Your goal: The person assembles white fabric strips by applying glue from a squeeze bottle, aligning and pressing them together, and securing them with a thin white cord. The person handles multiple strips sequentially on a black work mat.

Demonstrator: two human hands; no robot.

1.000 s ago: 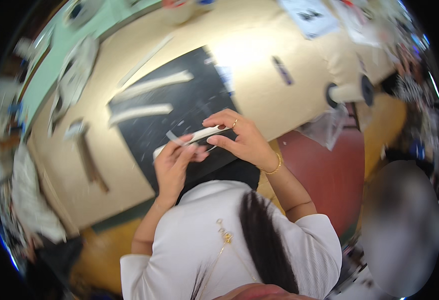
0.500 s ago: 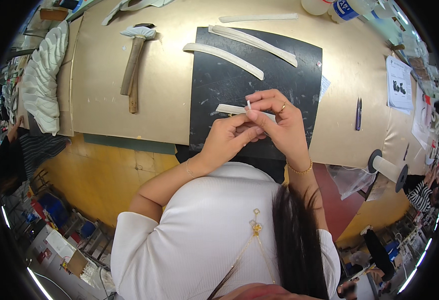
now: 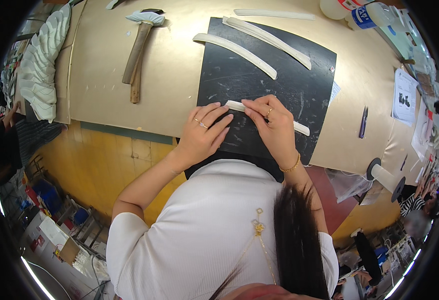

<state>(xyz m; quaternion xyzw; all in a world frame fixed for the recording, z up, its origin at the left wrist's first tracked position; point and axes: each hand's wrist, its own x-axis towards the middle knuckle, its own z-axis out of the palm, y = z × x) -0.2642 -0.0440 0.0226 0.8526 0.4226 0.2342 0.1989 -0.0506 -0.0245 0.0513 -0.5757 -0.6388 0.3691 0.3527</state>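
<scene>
Across the near half of a scuffed black rectangular mat (image 3: pixel 299 91) lies a narrow, cream, fabric-like strip (image 3: pixel 301 128); the right hand (image 3: pixel 275 125) pinches it, the left hand (image 3: pixel 201 134) loosely open beside its end.

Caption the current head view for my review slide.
Right hand pinching a pale strip over a black mat, left hand by the strip's left end, other pale strips lying beyond.

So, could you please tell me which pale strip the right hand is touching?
The lowest strip in the picture, on the black mat, partly under the right hand; the other strips lie farther off, untouched.
</scene>
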